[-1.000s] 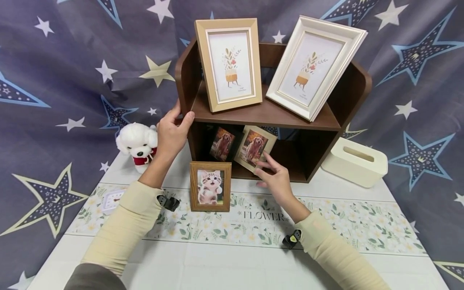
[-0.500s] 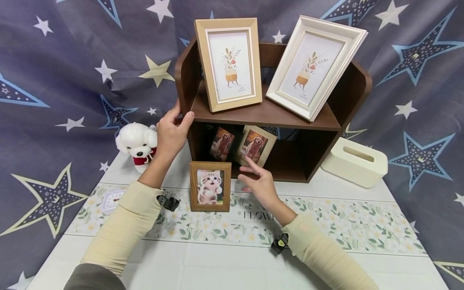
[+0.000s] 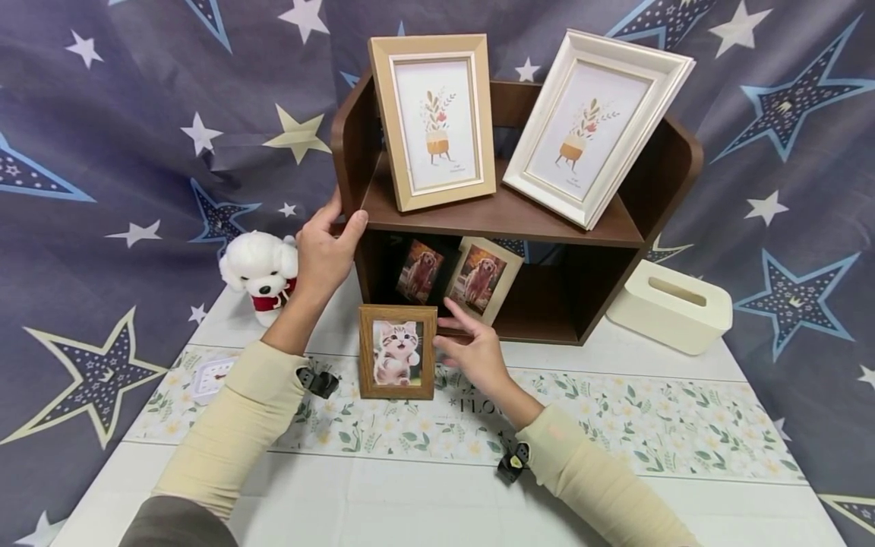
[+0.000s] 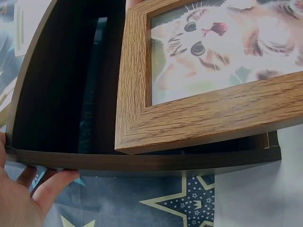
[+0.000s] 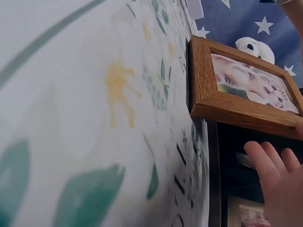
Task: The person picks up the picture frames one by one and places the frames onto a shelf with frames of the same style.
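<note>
My left hand (image 3: 324, 247) holds the left side panel of the dark brown shelf (image 3: 492, 216), thumb at the front and fingers behind. A wooden picture frame with a kitten photo (image 3: 361, 357) stands before the shelf's lower left. My right hand (image 3: 478, 355) is at this frame's right edge, fingers loosely extended; whether the thumb touches it I cannot tell. In the right wrist view, the right hand's fingers (image 5: 265, 163) show beside the frame. On the lower shelf, a black frame (image 3: 418, 270) and a beige frame (image 3: 504, 285), both with dog photos, lean behind the hand.
A tan frame (image 3: 384, 121) and a tilted white frame (image 3: 636, 144) stand on the upper shelf. A white plush dog (image 3: 254, 262) and a small clock (image 3: 210, 377) are on the left; a cream tissue box (image 3: 670, 315) is on the right. A floral runner (image 3: 656, 425) crosses the table.
My right hand has moved left and slightly down, from in front of the beige frame to the right edge of the kitten frame. The left hand stays on the shelf.
</note>
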Action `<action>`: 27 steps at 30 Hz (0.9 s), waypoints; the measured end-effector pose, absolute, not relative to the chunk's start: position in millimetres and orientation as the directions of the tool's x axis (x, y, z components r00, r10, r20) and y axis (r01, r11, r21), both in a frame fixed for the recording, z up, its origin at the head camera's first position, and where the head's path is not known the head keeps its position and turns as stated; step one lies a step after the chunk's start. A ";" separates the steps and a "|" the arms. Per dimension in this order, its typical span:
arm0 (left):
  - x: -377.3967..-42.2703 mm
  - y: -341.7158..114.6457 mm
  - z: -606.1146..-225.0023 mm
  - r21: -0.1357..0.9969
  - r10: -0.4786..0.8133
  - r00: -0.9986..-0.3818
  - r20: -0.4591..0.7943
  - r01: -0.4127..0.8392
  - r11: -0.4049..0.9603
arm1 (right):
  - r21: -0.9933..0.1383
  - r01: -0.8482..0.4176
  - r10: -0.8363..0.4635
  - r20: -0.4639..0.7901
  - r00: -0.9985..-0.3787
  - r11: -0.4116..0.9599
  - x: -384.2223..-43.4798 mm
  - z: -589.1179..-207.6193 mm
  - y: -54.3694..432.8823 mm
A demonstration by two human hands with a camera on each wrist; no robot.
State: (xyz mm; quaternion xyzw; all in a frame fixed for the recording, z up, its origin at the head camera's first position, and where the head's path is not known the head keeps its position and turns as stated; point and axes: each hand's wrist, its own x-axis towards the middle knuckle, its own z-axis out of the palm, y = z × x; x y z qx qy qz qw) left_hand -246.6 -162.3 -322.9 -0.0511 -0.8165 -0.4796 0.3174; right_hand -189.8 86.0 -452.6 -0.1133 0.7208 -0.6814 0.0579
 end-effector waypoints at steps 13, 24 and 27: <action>-247.6 -161.3 -324.0 0.760 -0.226 -0.791 0.569 0.400 0.512 | -0.992 -0.121 -0.248 0.110 -0.962 0.026 -187.1 -460.5 77.3; -246.8 -160.9 -322.9 0.751 -0.225 -0.788 0.573 0.396 0.528 | -0.983 -0.173 -0.230 0.155 -0.961 0.061 -185.6 -462.4 74.3; -247.2 -161.2 -323.8 0.745 -0.226 -0.786 0.576 0.391 0.540 | -0.980 -0.186 -0.222 0.167 -0.961 0.067 -185.1 -463.5 73.3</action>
